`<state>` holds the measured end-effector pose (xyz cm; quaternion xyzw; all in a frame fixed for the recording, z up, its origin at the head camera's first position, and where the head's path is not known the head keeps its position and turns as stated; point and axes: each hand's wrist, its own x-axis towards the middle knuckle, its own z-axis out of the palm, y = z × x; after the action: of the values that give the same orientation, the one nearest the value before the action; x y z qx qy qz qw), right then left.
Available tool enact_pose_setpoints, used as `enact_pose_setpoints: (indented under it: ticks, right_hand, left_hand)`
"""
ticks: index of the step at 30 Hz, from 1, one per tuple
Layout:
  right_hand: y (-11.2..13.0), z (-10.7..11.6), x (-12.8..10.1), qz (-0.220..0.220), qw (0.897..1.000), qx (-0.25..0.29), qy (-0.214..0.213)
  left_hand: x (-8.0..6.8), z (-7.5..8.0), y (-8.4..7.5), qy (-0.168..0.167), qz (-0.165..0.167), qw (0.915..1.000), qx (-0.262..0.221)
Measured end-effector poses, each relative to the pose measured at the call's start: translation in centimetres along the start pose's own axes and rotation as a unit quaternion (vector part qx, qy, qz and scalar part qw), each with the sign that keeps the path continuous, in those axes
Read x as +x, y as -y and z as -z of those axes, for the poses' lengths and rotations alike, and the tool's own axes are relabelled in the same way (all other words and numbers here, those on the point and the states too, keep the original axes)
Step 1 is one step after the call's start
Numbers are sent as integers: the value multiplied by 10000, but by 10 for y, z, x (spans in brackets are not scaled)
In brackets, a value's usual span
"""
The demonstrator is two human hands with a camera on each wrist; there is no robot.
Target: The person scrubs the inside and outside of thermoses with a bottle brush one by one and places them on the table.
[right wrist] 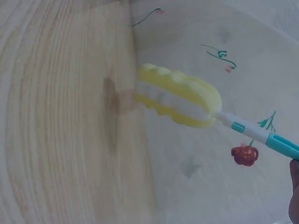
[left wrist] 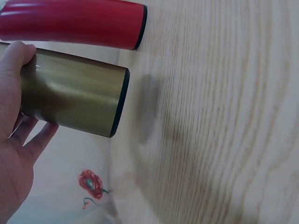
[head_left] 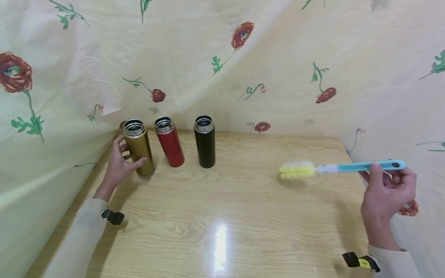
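At the left, my left hand (head_left: 119, 164) grips a gold bottle (head_left: 141, 154) without a lid, thumb on the near side and fingers round the far side. In the left wrist view the gold bottle's black base (left wrist: 120, 102) appears slightly off the table, its shadow lying apart from it. Beside it stand an open red bottle (head_left: 170, 144) and an open black bottle (head_left: 205, 144). Over on the right, my right hand (head_left: 387, 193) holds a bottle brush (head_left: 361, 166) by its blue handle. Its yellow and white sponge head (right wrist: 180, 95) points left, above the table.
The wooden table (head_left: 243, 208) runs back to a flowered cloth (head_left: 194, 58) hanging behind it and along both sides. The bottles stand near the table's back edge. Light reflects off the front middle of the tabletop.
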<state>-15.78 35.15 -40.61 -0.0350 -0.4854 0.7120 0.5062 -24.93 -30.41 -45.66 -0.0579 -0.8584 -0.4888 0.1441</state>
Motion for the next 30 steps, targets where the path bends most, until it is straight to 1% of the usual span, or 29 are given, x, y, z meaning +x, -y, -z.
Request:
enact_pose_setpoints:
  ticks: [2,4,7,9,11,14,16,18,23,28,30]
  right_hand:
    - [5,-5,0,101,9998,-176,83]
    - [10,-10,-1,190,9994,-223,204]
    - [17,-17,-1,377,9979,-349,384]
    - [20,-20,0,429,9978,-287,426]
    - [21,-23,2,597,9958,-468,505]
    - [24,-27,6,627,9961,-299,544]
    - [27,-31,9,712,9951,-258,628]
    - [30,-36,11,651,9958,20,640]
    - [40,-46,14,687,9947,217,735]
    - [44,-53,16,702,9941,247,786]
    - [46,-54,18,735,9935,143,856]
  left_hand:
    - [-4,1,-4,26,9,10000,27]
    - [-7,2,-7,27,4,10000,87]
    - [-11,3,-11,-3,-100,9996,245]
    - [-14,3,-13,-32,-265,9990,364]
    - [-17,3,-15,-51,-491,9978,453]
    - [-21,2,-19,-60,-867,9953,426]
    - [-24,1,-22,-14,-1028,9941,334]
    - [-28,-1,-27,53,-1077,9938,288]
    - [-39,-5,-41,301,-983,9939,403]
    - [-47,-10,-52,508,-1209,9907,369]
    - [-50,-13,-57,561,-1296,9894,352]
